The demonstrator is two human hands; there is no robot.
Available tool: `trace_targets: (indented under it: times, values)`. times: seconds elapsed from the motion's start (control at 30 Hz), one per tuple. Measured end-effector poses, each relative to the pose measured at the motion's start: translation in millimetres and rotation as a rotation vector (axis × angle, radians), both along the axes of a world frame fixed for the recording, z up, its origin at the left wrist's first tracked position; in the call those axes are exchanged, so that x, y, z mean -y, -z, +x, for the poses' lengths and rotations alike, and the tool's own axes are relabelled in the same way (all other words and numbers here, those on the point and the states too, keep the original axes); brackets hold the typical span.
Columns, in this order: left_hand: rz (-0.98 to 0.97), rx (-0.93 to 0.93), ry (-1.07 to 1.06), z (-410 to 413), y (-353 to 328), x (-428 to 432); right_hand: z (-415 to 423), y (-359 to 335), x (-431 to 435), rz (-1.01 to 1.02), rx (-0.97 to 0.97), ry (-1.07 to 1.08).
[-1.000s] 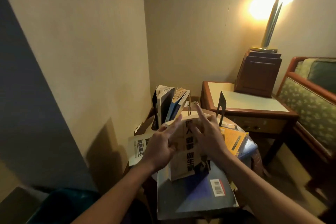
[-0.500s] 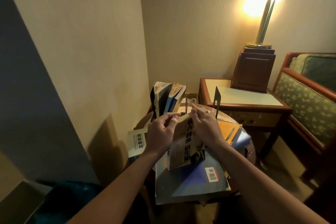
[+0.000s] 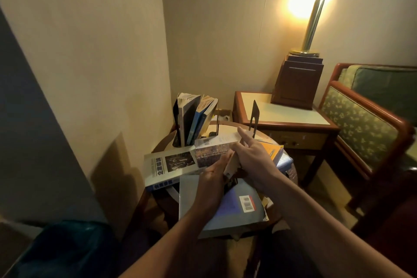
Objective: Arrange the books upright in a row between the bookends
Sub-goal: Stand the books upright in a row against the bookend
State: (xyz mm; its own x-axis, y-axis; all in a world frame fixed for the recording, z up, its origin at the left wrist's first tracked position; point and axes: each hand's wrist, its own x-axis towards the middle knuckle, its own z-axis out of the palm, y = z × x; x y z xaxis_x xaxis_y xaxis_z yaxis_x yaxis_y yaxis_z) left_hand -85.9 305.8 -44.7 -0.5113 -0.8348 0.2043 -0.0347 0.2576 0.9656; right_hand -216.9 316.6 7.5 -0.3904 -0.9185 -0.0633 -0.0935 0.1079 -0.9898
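Observation:
My left hand (image 3: 213, 179) and right hand (image 3: 253, 160) hold a cream paperback (image 3: 232, 163) between them, seen edge-on above the pile. The right index finger points up and away. Behind, three books (image 3: 195, 119) stand leaning between a black bookend (image 3: 176, 124) on the left and a thin upright (image 3: 217, 117). A second black bookend (image 3: 254, 115) stands apart to the right. A photo-covered book (image 3: 173, 165), a large grey-blue book (image 3: 239, 207) with a barcode and an orange book (image 3: 273, 151) lie flat on the round table (image 3: 162, 144).
The wall (image 3: 101, 74) is close on the left. A wooden side table (image 3: 293, 119) with a box and a lit lamp (image 3: 313, 18) stands behind the round table. A green armchair (image 3: 365, 124) is at the right, a dark bin (image 3: 63, 248) at lower left.
The paperback has turned from showing its cover to edge-on between my hands and has moved a little lower. The photo-covered book behind it is now uncovered.

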Motion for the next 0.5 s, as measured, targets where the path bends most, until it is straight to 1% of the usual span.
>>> trace_targets:
  times: [0.03, 0.07, 0.13, 0.2, 0.3, 0.37, 0.4, 0.5]
  values:
    - [0.063, -0.041, 0.023, -4.4, 3.4, 0.0, -1.7, -1.9, -4.1, -0.003, -0.008, -0.004]
    - [0.056, -0.018, 0.014, -6.2, 5.1, 0.2, -3.9, -2.8, -7.3, -0.01, -0.024, -0.006]
    - [0.002, 0.056, 0.063, -12.9, 11.4, 1.0, -9.0, -3.9, -11.1, -0.004, -0.104, 0.007]
    - [0.065, 0.073, 0.052, -18.2, 10.8, 2.2, -13.8, -5.1, -13.3, 0.005, -0.191, 0.016]
    - [0.052, 0.112, 0.071, -24.5, 12.7, 2.5, -26.0, -9.0, -17.2, 0.045, -0.278, 0.026]
    - [0.044, 0.1, 0.138, -29.2, 18.4, 3.9, -37.6, -13.8, -22.0, 0.09, -0.27, 0.046]
    - [0.016, 0.113, 0.16, -30.9, 19.7, 4.5, -43.6, -16.2, -24.5, 0.105, -0.235, 0.047]
    - [-0.131, 0.224, 0.153, -35.1, 19.7, 14.8, -56.9, -29.7, -30.7, 0.122, -0.143, 0.057]
